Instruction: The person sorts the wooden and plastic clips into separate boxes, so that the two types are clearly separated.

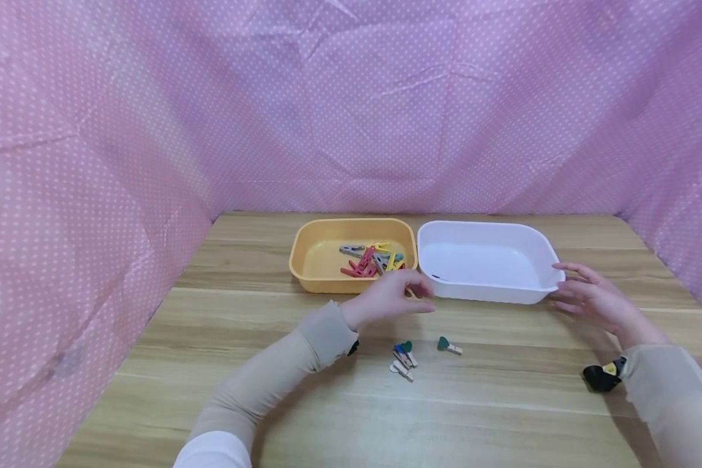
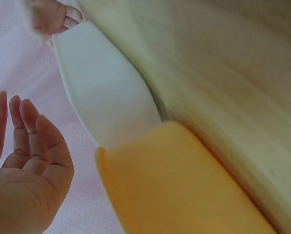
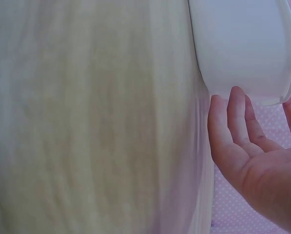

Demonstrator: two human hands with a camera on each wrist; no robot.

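Head view: the white tray (image 1: pixel 485 261) sits toward the counter's (image 1: pixel 351 416) far edge, touching the yellow tray (image 1: pixel 351 255) of clothespins (image 1: pixel 370 258). The left hand (image 1: pixel 386 299) and right hand (image 1: pixel 591 299) flank it, seemingly to steady or shift it.

Left wrist view: the left hand's fingers (image 2: pixel 23 131) are relaxed, holding nothing, just beside the trays' near walls.

Right wrist view: the right hand's fingers (image 3: pixel 235 117) are straight, tips at the white tray's (image 3: pixel 242 48) end wall.
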